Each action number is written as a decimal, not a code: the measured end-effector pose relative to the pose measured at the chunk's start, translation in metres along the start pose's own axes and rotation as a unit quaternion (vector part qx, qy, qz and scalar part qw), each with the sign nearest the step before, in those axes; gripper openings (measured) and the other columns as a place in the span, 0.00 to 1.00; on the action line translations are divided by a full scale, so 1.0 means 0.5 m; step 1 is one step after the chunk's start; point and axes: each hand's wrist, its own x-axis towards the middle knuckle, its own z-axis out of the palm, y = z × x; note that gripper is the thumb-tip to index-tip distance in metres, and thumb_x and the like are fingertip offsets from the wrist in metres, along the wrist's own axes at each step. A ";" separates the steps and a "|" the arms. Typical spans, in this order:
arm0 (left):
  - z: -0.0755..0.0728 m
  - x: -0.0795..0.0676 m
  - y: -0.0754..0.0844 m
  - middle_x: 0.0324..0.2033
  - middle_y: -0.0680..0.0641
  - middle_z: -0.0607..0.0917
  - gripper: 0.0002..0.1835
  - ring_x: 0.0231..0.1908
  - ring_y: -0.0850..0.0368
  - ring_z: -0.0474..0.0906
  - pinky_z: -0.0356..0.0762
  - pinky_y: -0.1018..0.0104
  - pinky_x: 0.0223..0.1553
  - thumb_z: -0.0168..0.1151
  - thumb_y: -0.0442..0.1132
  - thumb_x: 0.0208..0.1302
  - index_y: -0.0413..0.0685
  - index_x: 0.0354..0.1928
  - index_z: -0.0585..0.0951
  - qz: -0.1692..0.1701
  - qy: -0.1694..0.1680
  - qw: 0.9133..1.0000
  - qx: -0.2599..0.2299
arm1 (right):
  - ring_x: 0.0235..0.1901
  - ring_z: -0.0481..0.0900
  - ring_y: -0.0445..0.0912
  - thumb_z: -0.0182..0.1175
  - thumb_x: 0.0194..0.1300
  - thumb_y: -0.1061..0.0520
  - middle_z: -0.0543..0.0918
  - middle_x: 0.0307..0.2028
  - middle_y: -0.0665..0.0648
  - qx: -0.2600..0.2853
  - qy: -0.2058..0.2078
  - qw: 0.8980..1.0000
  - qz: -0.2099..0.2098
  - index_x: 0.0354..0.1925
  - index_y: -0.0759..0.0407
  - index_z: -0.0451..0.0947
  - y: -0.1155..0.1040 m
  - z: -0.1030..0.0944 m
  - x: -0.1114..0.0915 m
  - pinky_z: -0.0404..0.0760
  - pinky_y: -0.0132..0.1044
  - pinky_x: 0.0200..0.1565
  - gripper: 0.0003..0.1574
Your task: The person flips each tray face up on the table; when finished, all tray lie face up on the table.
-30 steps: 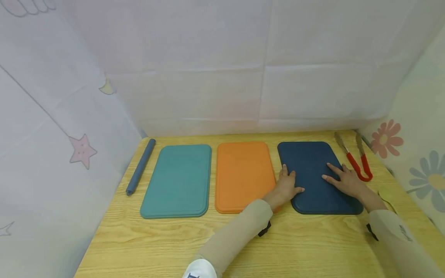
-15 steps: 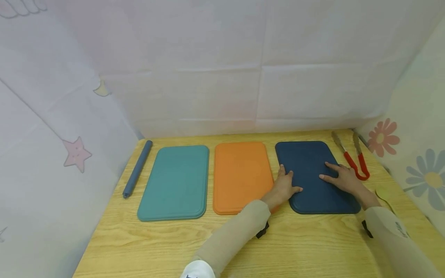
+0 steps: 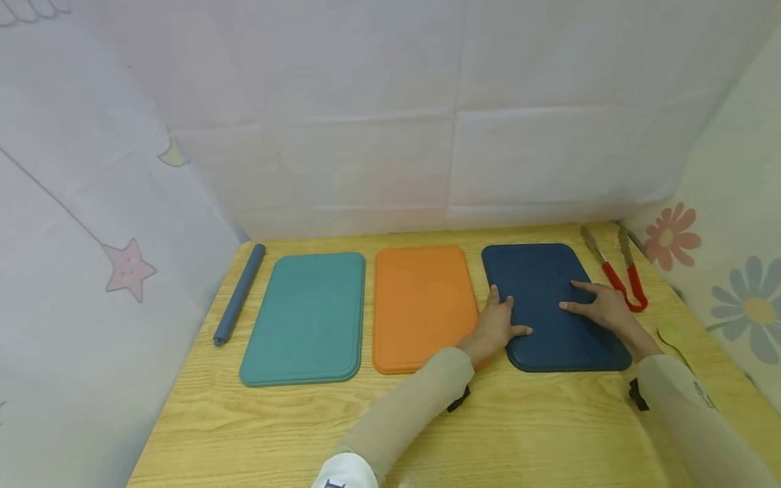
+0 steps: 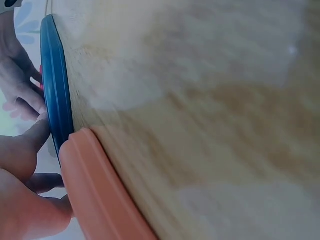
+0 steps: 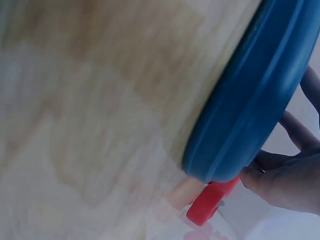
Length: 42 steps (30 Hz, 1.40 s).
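Navy-blue board (image 3: 537, 271) flat on the table (image 3: 293, 427) just beside the orange board (image 3: 421, 305), touched at opposite sides by left hand (image 3: 494, 324) and right hand (image 3: 610, 310), both with fingers apart, apparently for straightening, next likely calling for even two-sided pressure.

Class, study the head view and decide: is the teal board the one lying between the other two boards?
No, the orange board lies in the middle, between the teal board and the dark blue board.

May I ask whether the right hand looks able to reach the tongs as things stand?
Probably yes: the tongs lie close beside the right hand, with nothing visible in between.
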 end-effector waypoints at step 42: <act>-0.006 -0.008 0.010 0.74 0.38 0.47 0.53 0.73 0.51 0.48 0.69 0.71 0.60 0.62 0.69 0.53 0.46 0.73 0.58 -0.017 -0.034 0.999 -0.015 | 0.25 0.74 0.36 0.61 0.67 0.48 0.77 0.26 0.33 0.311 0.017 0.948 0.072 0.56 0.43 0.73 0.033 -0.104 -0.038 0.78 0.31 0.32 0.19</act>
